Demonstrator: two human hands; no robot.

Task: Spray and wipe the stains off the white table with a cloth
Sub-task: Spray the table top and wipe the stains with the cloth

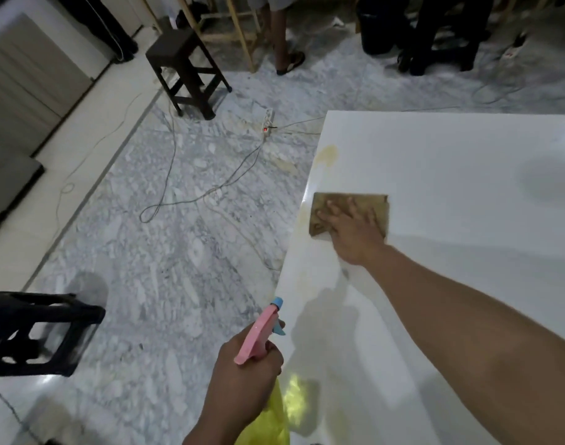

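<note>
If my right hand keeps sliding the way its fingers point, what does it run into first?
Probably the yellowish stain near the white table's left edge. The right hand lies flat on the brown cloth, fingers aimed up-left; past the cloth the surface looks bare until then.

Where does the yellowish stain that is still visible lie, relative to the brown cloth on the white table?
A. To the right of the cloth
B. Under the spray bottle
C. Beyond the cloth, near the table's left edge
C: the yellowish stain lies past the brown cloth, along the white table edge.
</note>
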